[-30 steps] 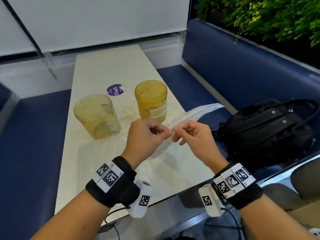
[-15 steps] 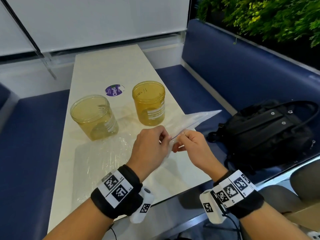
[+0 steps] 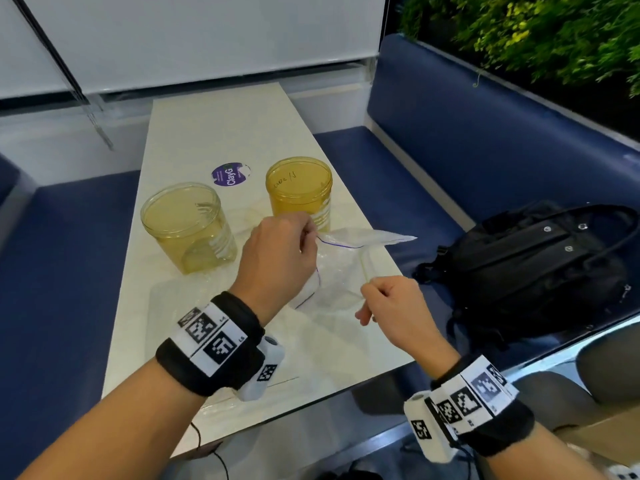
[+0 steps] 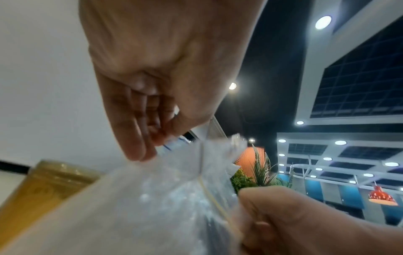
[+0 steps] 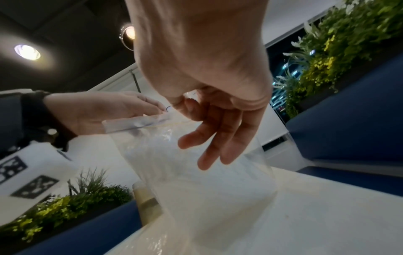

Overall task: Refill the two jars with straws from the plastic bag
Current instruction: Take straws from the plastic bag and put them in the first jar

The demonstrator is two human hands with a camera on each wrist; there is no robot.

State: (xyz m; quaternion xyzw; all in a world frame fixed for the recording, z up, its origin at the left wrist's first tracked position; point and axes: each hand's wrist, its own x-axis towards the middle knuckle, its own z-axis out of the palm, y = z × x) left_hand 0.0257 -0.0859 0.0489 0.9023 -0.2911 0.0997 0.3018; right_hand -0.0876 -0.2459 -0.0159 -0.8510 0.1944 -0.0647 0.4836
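Two amber plastic jars stand on the pale table (image 3: pixel 214 129): a paler one (image 3: pixel 188 228) at the left and a darker one (image 3: pixel 299 192) at the right. In front of them a clear zip plastic bag (image 3: pixel 341 271) (image 4: pixel 152 207) (image 5: pixel 196 163) is held up with its mouth pulled apart. My left hand (image 3: pixel 277 261) (image 4: pixel 152 141) pinches the far edge of the mouth by the blue zip line. My right hand (image 3: pixel 391 303) (image 5: pixel 181 103) pinches the near edge, its other fingers hanging loose. Straws inside the bag are too faint to make out.
A round purple sticker (image 3: pixel 230 174) lies behind the jars. Blue bench seats (image 3: pixel 485 133) run along both sides of the table. A black backpack (image 3: pixel 536 268) sits on the right bench. Green plants (image 3: pixel 536 36) rise behind that bench.
My hands have drawn apart, the left going away from me and the right toward me, and the bag's zip mouth has opened between them.
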